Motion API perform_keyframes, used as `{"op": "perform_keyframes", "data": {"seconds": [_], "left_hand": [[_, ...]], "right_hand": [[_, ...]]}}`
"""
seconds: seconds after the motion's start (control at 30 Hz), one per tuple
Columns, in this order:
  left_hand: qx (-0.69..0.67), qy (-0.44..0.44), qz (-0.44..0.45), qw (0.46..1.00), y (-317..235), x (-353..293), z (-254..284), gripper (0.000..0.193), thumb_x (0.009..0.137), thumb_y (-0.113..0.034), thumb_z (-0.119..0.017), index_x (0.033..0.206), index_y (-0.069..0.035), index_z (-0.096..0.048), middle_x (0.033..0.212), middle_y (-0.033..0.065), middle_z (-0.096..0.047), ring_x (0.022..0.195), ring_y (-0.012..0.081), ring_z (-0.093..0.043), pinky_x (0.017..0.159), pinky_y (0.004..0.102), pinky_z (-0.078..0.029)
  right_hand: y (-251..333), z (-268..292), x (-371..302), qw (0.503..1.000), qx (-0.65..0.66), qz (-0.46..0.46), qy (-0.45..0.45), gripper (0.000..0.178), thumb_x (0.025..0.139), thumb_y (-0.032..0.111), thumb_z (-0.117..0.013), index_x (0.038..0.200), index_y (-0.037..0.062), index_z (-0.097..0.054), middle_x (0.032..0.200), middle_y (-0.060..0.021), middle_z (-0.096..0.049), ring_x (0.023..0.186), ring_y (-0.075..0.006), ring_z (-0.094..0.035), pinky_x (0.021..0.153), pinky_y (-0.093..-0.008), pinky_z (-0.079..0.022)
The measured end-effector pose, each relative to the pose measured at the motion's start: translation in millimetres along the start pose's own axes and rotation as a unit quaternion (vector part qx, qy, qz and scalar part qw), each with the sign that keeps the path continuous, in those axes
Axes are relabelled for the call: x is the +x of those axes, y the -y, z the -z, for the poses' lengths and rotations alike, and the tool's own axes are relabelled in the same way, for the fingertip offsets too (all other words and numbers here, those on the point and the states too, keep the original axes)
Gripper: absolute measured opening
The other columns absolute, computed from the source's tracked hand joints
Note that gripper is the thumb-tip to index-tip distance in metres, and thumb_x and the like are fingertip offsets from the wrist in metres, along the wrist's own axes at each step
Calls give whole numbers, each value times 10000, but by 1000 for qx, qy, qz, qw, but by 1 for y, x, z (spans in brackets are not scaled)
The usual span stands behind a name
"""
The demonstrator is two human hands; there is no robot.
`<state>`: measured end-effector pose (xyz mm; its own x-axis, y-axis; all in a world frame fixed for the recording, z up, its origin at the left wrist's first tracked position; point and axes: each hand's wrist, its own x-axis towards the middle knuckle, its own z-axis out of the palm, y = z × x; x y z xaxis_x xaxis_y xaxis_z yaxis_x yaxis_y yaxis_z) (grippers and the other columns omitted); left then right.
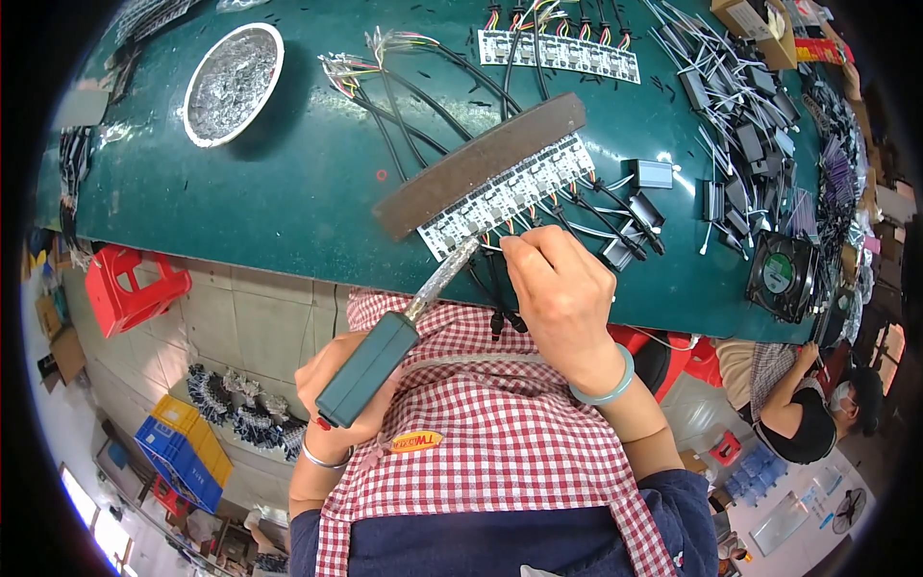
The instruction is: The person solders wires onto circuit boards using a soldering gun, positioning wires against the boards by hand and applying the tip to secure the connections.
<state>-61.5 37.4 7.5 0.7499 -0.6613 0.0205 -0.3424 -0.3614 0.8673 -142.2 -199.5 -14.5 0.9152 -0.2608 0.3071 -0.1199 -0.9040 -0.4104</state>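
My left hand (332, 389) is closed round the boxy green handle of a soldering iron (370, 365). Its foil-like silver shaft slants up, and the tip reaches the lower edge of a white circuit board strip (510, 192). Beside that tip, the thumb and fingers of my right hand (560, 287) pinch a thin wire (502, 240) at the board's edge. The exact contact is too small to make out. A long brown bar (481, 163) lies along the strip's far side. Coloured wires and black cables (582, 207) run from its near edge.
A white bowl of grey metallic material (234, 85) sits at the far left. Another wired board strip (558, 56) lies at the back. Grey metal housings with cables (740, 135) pile up at the right, near a black fan (783, 276). A person (803, 409) sits beyond.
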Motion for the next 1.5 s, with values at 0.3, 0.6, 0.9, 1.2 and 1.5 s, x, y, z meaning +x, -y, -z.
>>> {"op": "perform_keyframes", "data": {"seconds": [0.3,0.6,0.9,1.2,1.5], "left_hand": [[2,-6,10,1000,5,-6,5,220,707,16,-753,912,72,-695,883,177,-698,762,297,-714,694,339,-569],[19,2,-4,1000,4,-5,3,213,704,18,-755,902,65,-695,878,169,-694,756,293,-711,685,334,-565],[25,-10,-30,999,7,-7,-1,263,730,-62,-788,951,53,-705,871,161,-691,726,264,-699,669,338,-547],[17,-7,-46,999,9,-6,-7,234,714,8,-767,924,79,-693,873,175,-691,755,287,-708,677,341,-559],[31,-15,-70,997,10,-4,-11,208,713,-1,-757,886,86,-682,845,173,-679,716,294,-700,643,332,-555]], "right_hand": [[9,13,-1,967,224,-117,6,145,845,-13,-697,986,-9,-663,820,-97,-585,672,-239,-610,581,-329,-502],[4,-4,-1,947,242,-212,-10,85,824,-19,-692,888,-3,-639,785,-120,-659,610,-255,-662,530,-344,-499],[6,-8,6,989,73,-129,-24,171,760,0,-702,729,40,-538,629,-86,-545,500,-262,-587,451,-365,-445],[6,-9,6,991,56,-118,-18,164,749,-9,-691,730,41,-536,646,-89,-551,523,-267,-603,464,-365,-462],[8,-9,7,992,38,-117,-12,184,719,-37,-721,725,45,-557,668,-72,-609,520,-243,-603,466,-342,-454]]}}
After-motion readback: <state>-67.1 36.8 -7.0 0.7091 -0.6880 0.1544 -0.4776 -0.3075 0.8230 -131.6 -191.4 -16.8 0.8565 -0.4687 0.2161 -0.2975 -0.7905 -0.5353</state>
